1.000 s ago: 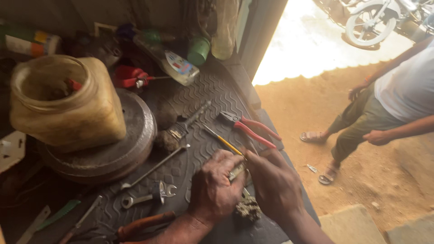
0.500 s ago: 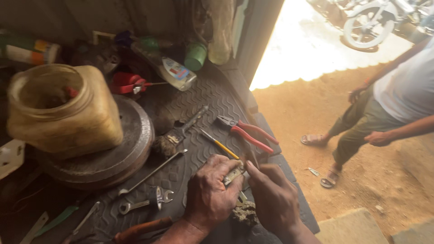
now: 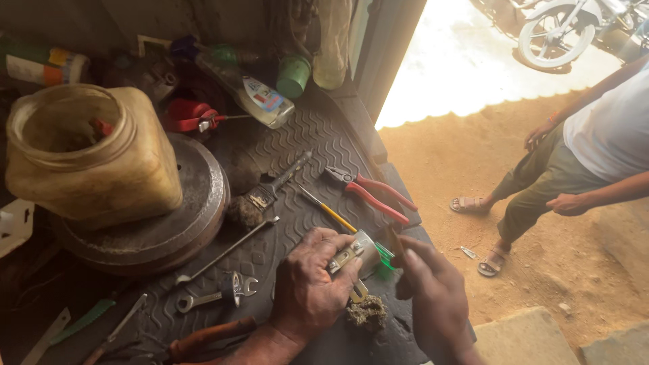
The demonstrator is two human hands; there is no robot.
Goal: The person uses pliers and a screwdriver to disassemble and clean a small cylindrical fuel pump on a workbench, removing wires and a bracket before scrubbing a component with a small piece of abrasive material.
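The left hand (image 3: 307,287) is gripping a small metal part (image 3: 353,253), fingers closed around its lower end. The part's long axis is running from lower left to upper right, its free end pointing toward the right hand (image 3: 433,297). The right hand's fingertips (image 3: 405,255) are pinching together at that end, on what cannot be told. Both are hovering over the ribbed rubber mat (image 3: 297,149), near red-handled pliers (image 3: 372,192) and a yellow screwdriver (image 3: 331,213).

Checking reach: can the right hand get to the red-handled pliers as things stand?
Probably yes. The red-handled pliers lie bare on the ribbed mat just beyond the right hand, with nothing between them. But that hand is at the small metal part held by the left hand.
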